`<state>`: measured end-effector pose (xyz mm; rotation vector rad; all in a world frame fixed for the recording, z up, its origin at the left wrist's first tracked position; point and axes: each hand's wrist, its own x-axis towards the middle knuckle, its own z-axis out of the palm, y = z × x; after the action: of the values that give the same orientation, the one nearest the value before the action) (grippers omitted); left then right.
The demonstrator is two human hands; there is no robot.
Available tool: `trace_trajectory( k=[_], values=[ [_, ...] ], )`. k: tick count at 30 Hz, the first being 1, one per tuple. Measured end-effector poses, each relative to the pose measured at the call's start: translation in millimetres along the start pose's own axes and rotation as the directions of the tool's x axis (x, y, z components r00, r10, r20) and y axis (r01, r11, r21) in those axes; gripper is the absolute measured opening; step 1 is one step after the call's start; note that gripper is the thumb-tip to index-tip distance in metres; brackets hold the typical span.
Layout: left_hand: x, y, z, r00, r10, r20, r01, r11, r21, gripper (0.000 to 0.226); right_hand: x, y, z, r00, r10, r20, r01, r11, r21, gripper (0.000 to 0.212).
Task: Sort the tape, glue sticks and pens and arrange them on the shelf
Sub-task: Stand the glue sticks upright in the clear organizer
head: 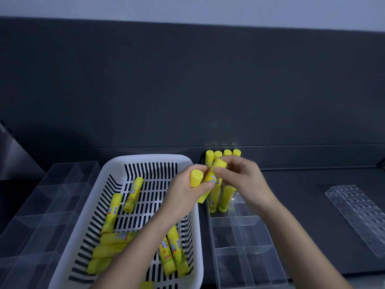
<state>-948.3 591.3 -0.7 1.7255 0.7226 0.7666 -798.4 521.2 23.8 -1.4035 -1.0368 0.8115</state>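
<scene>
A white slotted basket holds several loose yellow glue sticks. Over its far right corner my left hand grips one yellow glue stick. My right hand pinches the upper end of a second glue stick, which my left fingers also touch. Behind and below the hands, several glue sticks stand upright in the far compartments of a clear divided organiser. No tape or pens are visible.
Another clear divided organiser lies left of the basket. A clear perforated tray rests on the dark shelf at the right. A dark back panel rises behind everything.
</scene>
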Motion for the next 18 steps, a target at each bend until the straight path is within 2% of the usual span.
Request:
trace_trajectory(
  k=[3, 5, 7, 9, 11, 13, 16, 18],
  values=[
    [2, -3, 3, 0.997, -0.008, -0.071, 0.009, 1.0, 0.013, 0.013, -4, 2, -18, 0.993, 0.033, -0.116, -0.026, 0.998, 0.057, 0.008],
    [3, -5, 3, 0.993, -0.023, -0.115, 0.03, 0.998, 0.059, 0.014, -5, 5, -31, 0.983, 0.056, -0.174, -0.054, 0.998, 0.015, 0.008],
    [2, -5, 4, 0.992, -0.048, -0.116, 0.055, 0.997, 0.062, 0.021, -5, 12, -43, 0.972, 0.051, -0.227, -0.082, 0.988, -0.127, 0.005],
    [1, -6, 8, 0.991, -0.077, -0.112, 0.083, 0.996, 0.043, 0.023, -7, 20, -49, 0.963, 0.013, -0.27, -0.107, 0.937, -0.334, 0.004],
    [1, -7, 12, 0.987, -0.116, -0.114, 0.118, 0.993, 0.018, 0.017, -9, 27, -49, 0.963, -0.026, -0.268, -0.112, 0.868, -0.484, 0.01],
    [0, -9, 16, 0.983, -0.149, -0.103, 0.151, 0.988, 0.012, 0.008, -11, 37, -46, 0.97, -0.028, -0.241, -0.109, 0.838, -0.535, 0.014],
    [-2, -11, 20, 0.983, -0.161, -0.089, 0.162, 0.987, 0.009, 0.02, -12, 51, -44, 0.98, 0.005, -0.201, -0.124, 0.8, -0.587, 0.018],
    [-4, -10, 21, 0.987, -0.142, -0.077, 0.142, 0.99, -0.013, 0.02, -13, 58, -44, 0.985, 0.027, -0.17, -0.126, 0.789, -0.602, 0.021]
  ],
)
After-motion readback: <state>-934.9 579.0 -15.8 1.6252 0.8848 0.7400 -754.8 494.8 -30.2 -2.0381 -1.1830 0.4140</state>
